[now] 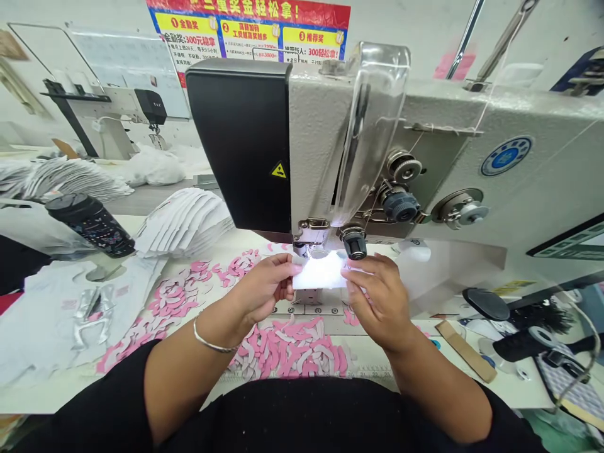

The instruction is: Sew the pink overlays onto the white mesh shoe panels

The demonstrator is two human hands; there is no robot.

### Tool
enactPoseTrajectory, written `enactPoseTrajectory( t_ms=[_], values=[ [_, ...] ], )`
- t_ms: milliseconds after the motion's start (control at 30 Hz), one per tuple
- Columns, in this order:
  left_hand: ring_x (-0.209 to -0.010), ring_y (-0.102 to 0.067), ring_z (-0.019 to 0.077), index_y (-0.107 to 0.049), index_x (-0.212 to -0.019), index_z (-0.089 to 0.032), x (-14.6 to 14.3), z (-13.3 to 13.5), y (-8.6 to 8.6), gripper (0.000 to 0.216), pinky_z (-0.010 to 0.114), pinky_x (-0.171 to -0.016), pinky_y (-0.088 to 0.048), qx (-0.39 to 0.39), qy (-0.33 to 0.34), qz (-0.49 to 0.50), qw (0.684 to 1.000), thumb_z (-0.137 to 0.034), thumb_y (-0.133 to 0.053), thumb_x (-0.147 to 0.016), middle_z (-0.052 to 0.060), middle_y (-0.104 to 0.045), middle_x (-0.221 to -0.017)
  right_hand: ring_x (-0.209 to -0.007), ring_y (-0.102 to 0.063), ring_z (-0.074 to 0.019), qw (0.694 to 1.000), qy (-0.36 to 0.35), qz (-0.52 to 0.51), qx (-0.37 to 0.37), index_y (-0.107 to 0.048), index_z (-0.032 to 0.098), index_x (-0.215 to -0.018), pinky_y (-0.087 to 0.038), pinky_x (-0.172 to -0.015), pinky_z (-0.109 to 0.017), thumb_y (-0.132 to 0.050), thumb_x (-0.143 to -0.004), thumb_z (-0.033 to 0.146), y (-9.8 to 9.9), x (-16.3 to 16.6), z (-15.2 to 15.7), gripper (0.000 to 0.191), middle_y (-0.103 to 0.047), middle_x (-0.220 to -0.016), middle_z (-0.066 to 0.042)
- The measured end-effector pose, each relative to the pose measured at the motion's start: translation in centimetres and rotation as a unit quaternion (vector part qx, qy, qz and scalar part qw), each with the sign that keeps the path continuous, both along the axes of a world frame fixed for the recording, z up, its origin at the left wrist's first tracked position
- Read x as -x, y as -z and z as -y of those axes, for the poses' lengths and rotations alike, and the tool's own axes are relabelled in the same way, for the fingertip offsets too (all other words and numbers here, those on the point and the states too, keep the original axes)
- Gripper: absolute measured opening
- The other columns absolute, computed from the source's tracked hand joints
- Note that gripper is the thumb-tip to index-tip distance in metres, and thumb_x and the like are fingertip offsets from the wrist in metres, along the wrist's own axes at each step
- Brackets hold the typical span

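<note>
Under the needle area of a sewing machine (316, 126), a small white piece of material (318, 275) is brightly lit by the machine's lamp. My left hand (268, 283) pinches its left edge between thumb and fingers. On the opposite edge, the fingers of my right hand (380, 296) are closed on the same piece. Glare washes out the middle of the piece, and the needle tip is hard to make out. Many curved pink and white scraps (292, 349) lie on the table just below my hands, with more (177, 292) to the left.
A stack of white pieces (184, 220) stands left of the machine, with a dark patterned bottle (92, 223) beside it. Silver thread snips (94, 314) lie on white sheets at left. At right are a brown strip (465, 351) and a black spool (523, 343).
</note>
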State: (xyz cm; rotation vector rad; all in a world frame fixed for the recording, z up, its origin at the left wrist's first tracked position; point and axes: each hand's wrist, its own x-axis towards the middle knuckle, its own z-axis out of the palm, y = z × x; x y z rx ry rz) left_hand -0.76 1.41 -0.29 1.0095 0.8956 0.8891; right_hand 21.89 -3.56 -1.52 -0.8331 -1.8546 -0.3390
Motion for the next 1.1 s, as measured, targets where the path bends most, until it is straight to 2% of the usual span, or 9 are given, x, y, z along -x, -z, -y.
enactPoseTrajectory(
  t_ms=[133, 267, 367, 500, 567, 633, 767, 900, 1100],
  values=[
    [-0.046, -0.044, 0.0051, -0.056, -0.077, -0.018, 0.0, -0.7, -0.2, 0.02, 0.017, -0.042, -0.038, 0.004, -0.014, -0.002, 1.0, -0.023, -0.075, -0.076, -0.004, -0.05, -0.063, -0.088, -0.066, -0.0197, 0.998, -0.061, 0.001, 0.024, -0.062, 0.024, -0.114, -0.053, -0.08, -0.04, -0.057, -0.085, 0.005, 2.4, -0.9, 1.9, 0.035, -0.07, -0.092, -0.004],
    [-0.05, -0.048, 0.0068, -0.057, -0.08, -0.018, 0.3, -0.6, 0.4, 0.018, 0.021, -0.047, -0.041, -0.011, 0.003, 0.004, 1.0, -0.027, -0.073, -0.079, -0.003, -0.051, -0.064, -0.071, -0.063, -0.0173, 0.973, -0.068, 0.061, 0.213, -0.065, 0.022, -0.103, -0.052, -0.067, -0.034, -0.049, -0.092, 0.015, 7.6, -0.6, 2.3, 0.021, -0.068, -0.077, -0.002],
    [-0.053, -0.048, 0.008, -0.055, -0.078, -0.018, 0.8, 0.3, 1.3, 0.024, 0.023, -0.051, -0.041, -0.044, -0.002, 0.0, 0.999, -0.037, -0.067, -0.085, -0.003, -0.052, -0.065, -0.077, -0.065, -0.0167, 0.95, -0.057, 0.091, 0.293, -0.068, 0.021, -0.098, -0.054, -0.07, -0.032, -0.051, -0.093, 0.017, 10.9, -0.2, 1.5, 0.018, -0.069, -0.083, -0.003],
    [-0.059, -0.049, 0.0101, -0.053, -0.079, -0.019, 2.2, 2.6, 3.0, 0.027, 0.026, -0.059, -0.042, -0.09, -0.012, -0.102, 0.991, -0.044, -0.061, -0.087, -0.002, -0.055, -0.069, -0.088, -0.066, -0.0163, 0.927, -0.045, 0.114, 0.354, -0.069, 0.021, -0.104, -0.054, -0.081, -0.032, -0.054, -0.094, 0.019, 12.1, 0.2, 0.7, 0.018, -0.07, -0.093, -0.003],
    [-0.07, -0.055, 0.0151, -0.058, -0.084, -0.02, 3.4, 4.1, 4.2, 0.026, 0.03, -0.069, -0.046, -0.147, 0.003, -0.24, 0.96, -0.046, -0.062, -0.086, 0.0, -0.06, -0.076, -0.092, -0.065, -0.0165, 0.92, -0.035, 0.119, 0.372, -0.069, 0.021, -0.107, -0.054, -0.084, -0.033, -0.053, -0.095, 0.02, 12.0, 0.4, 0.7, 0.02, -0.069, -0.097, -0.004],
    [-0.091, -0.06, 0.023, -0.064, -0.092, -0.021, 4.8, 5.5, 5.8, 0.028, 0.039, -0.085, -0.046, -0.234, 0.03, -0.379, 0.895, -0.048, -0.061, -0.086, 0.005, -0.066, -0.093, -0.095, -0.065, -0.0167, 0.915, -0.023, 0.124, 0.384, -0.068, 0.022, -0.111, -0.053, -0.086, -0.033, -0.052, -0.096, 0.022, 12.0, 0.6, 0.7, 0.022, -0.069, -0.1, -0.004],
    [-0.124, -0.05, 0.0309, -0.063, -0.113, -0.021, 7.3, 7.3, 9.3, 0.036, 0.049, -0.108, -0.034, -0.351, 0.019, -0.496, 0.794, -0.047, -0.055, -0.09, 0.01, -0.063, -0.123, -0.099, -0.063, -0.0178, 0.908, 0.006, 0.136, 0.397, -0.067, 0.024, -0.118, -0.052, -0.088, -0.034, -0.05, -0.098, 0.026, 12.6, 1.1, 0.5, 0.026, -0.067, -0.103, -0.005],
    [-0.128, -0.048, 0.0307, -0.063, -0.115, -0.021, 7.7, 8.1, 11.1, 0.038, 0.051, -0.111, -0.032, -0.373, 0.018, -0.528, 0.763, -0.049, -0.053, -0.092, 0.012, -0.061, -0.128, -0.099, -0.062, -0.0191, 0.904, 0.031, 0.145, 0.4, -0.068, 0.025, -0.116, -0.052, -0.086, -0.035, -0.052, -0.098, 0.028, 13.3, 1.7, 0.1, 0.024, -0.065, -0.103, -0.005],
    [-0.136, -0.044, 0.0337, -0.063, -0.119, -0.021, 7.2, 8.7, 11.4, 0.038, 0.062, -0.116, -0.018, -0.388, 0.012, -0.576, 0.719, -0.046, -0.051, -0.093, 0.013, -0.059, -0.135, -0.094, -0.06, -0.0164, 0.906, 0.043, 0.142, 0.397, -0.067, 0.024, -0.107, -0.051, -0.079, -0.03, -0.055, -0.097, 0.028, 13.0, 1.8, 0.3, 0.016, -0.062, -0.102, -0.004]
  ],
)
